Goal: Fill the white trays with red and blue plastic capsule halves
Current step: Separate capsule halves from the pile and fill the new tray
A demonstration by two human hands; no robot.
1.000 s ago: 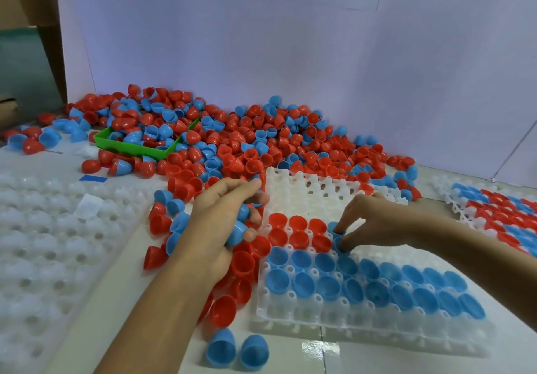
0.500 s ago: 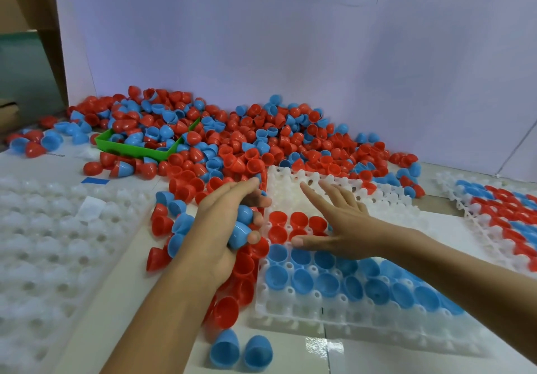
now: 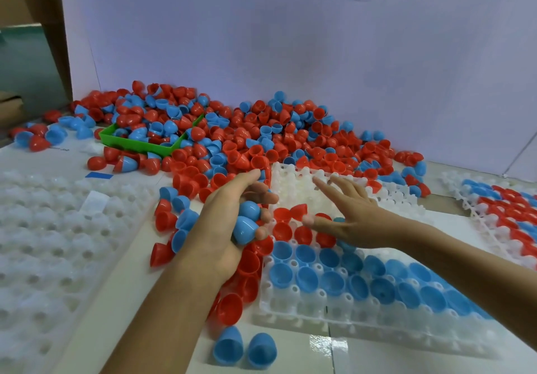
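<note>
Left hand grasps blue halves; right hand hovers flat over the tray.

The left hand (image 3: 232, 222), palm inward, curls its grip round glossy blue halves (image 3: 245, 222) at the tray's 9 o'clock edge. The right hand (image 3: 345, 213) spreads straight fingers, grip released, over the dimpled white tray (image 3: 293, 309), which carries smooth red cups above blue rows. The loose pile (image 3: 261, 138) lies at 12 o'clock on the bench (image 3: 101, 301).

Three white trays (image 3: 293, 309), one green bin (image 3: 136, 144).
</note>
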